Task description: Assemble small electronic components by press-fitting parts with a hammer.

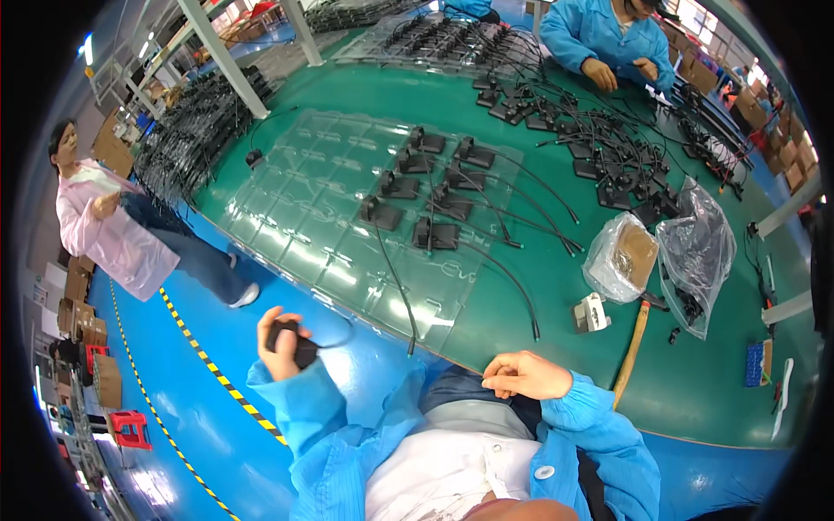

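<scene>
At the table's near left edge, my left hand (280,346) is closed around a small black device (304,349) with a thin black cable trailing to the right. My right hand (528,376) hovers by the table's front edge, fingers curled in, with nothing visible in them. Between and beyond my hands lies a clear plastic blister tray (334,234) with rows of pockets. Several black devices (437,234) of a similar kind sit in its right-hand pockets, their cables draped to the right.
A pile of black cabled devices (599,143) covers the far right. Nearer are a plastic-lined box (621,258), a clear bag (699,252), a small white box (591,314) and a wooden-handled hammer (632,352). A co-worker (605,43) works across the table; another person (122,217) stands left.
</scene>
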`<state>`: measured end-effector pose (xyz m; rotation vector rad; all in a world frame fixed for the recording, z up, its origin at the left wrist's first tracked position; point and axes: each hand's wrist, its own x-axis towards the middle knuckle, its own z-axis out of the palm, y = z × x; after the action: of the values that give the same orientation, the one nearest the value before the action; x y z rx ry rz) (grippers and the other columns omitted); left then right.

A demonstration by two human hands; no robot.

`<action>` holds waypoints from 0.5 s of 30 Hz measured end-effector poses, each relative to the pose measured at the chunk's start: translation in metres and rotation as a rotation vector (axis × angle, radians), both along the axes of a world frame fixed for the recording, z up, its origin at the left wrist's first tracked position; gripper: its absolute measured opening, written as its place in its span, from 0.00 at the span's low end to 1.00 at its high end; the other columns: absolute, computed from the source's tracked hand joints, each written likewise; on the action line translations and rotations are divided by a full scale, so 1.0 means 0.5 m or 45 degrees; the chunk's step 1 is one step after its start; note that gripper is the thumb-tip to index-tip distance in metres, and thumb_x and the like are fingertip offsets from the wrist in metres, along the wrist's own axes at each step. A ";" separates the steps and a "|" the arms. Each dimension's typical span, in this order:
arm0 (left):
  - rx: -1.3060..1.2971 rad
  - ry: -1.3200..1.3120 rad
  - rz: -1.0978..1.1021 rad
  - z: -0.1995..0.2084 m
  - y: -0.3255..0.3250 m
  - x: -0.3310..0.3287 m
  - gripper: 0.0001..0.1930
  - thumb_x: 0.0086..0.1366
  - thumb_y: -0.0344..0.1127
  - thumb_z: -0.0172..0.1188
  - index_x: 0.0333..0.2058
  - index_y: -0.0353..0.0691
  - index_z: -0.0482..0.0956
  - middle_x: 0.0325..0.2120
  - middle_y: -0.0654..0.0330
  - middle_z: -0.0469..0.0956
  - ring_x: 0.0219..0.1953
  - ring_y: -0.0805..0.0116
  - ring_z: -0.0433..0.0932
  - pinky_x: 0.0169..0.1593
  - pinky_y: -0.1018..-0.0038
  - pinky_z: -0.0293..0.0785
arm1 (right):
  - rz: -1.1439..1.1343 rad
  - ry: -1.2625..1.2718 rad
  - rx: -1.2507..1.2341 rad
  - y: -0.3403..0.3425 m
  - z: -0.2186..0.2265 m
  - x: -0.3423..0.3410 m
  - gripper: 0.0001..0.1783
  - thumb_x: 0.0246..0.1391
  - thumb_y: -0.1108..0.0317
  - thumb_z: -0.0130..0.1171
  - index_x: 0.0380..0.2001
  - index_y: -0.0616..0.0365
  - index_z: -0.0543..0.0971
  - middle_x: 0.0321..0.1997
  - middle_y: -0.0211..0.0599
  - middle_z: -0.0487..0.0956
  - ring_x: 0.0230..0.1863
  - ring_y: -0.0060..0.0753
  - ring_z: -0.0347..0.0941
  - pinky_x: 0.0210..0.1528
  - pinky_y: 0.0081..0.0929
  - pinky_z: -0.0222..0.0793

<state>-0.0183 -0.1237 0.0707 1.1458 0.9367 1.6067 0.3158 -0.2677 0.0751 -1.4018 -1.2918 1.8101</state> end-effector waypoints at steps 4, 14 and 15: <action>0.115 -0.093 -0.752 0.043 -0.094 0.194 0.22 0.45 0.26 0.62 0.42 0.33 0.67 0.33 0.53 0.73 0.29 0.67 0.73 0.34 0.76 0.72 | -0.360 0.077 0.175 -0.035 0.040 -0.003 0.07 0.48 0.73 0.54 0.32 0.64 0.74 0.23 0.37 0.75 0.24 0.24 0.71 0.26 0.15 0.67; 0.790 0.217 -1.103 0.024 -0.166 0.461 0.30 0.40 0.25 0.65 0.45 0.33 0.65 0.33 0.50 0.74 0.27 0.65 0.73 0.31 0.76 0.71 | -1.100 0.210 0.331 -0.140 0.084 0.015 0.08 0.51 0.74 0.51 0.32 0.67 0.76 0.27 0.35 0.75 0.26 0.21 0.68 0.30 0.12 0.64; 0.827 0.213 -1.073 0.021 -0.173 0.472 0.30 0.40 0.25 0.65 0.45 0.33 0.65 0.33 0.50 0.74 0.27 0.65 0.73 0.31 0.76 0.70 | -1.069 0.212 0.429 -0.146 0.076 0.017 0.08 0.51 0.74 0.51 0.32 0.67 0.76 0.28 0.35 0.75 0.28 0.21 0.68 0.31 0.12 0.63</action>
<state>0.2179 -0.2102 0.0811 1.8197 -0.0623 1.1121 0.3243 -0.3407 0.1131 -1.2881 -0.7011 1.0546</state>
